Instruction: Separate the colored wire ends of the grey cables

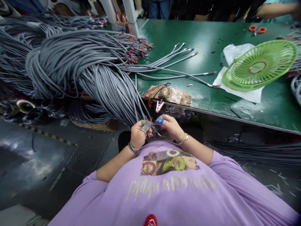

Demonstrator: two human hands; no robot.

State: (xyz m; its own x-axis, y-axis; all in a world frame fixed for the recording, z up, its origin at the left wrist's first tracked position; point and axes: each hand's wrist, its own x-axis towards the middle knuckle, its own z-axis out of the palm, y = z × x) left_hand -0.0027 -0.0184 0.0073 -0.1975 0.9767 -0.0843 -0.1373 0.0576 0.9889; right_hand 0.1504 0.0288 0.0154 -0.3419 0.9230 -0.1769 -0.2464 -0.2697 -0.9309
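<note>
My left hand (138, 135), with grey wraps on its fingers, is closed on the end of a grey cable, near the thin coloured wires (154, 124) that fan out between my hands. My right hand (172, 128) pinches those wires from the other side; a blue band and a grey wrap cover its fingertips. The thick bundle of grey cables (113, 91) hangs over the table edge down to my hands. More stripped cable ends show just below my fingers. Exactly which wire each fingertip grips is too small to make out.
On the green table (178, 34) lie loose cables (174, 75), a green fan (258, 66) and orange-handled scissors (257, 29). A pink clip (159, 106) and a taped block (174, 95) sit at its near edge. Coiled cables (89, 113) rest below, at left.
</note>
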